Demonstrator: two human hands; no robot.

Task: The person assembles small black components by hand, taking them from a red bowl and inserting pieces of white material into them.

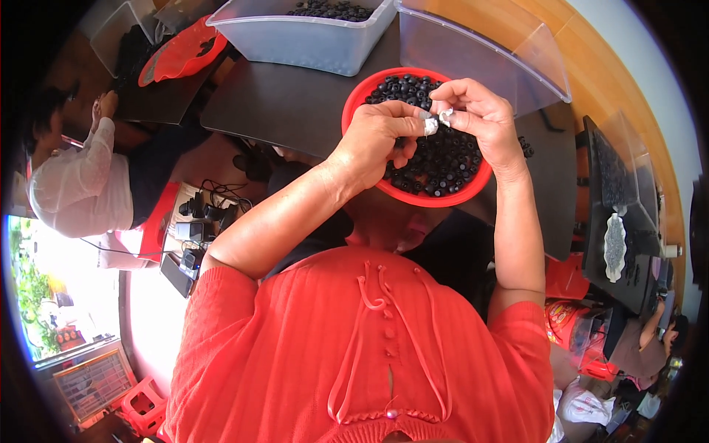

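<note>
A round red bowl [436, 200] at the table's edge in front of me holds many small round black pieces [447, 159], some showing a hole or a pale centre. Above it my left hand [369, 140] and my right hand [484, 122] meet, thumbs and fingers pinched close together. White wrapping covers the thumb tip of each hand. Whatever sits between the fingertips is too small and too covered to name; a dark speck shows there. The fingers of my left hand curl under, over the pieces.
Behind the bowl stand a translucent bin [295, 46] with black pieces and another clear bin [473, 63]. A second red bowl [177, 59] is at far left, near a seated person [88, 173]. Chargers and cables [198, 221] lie left of me. Another person sits far right.
</note>
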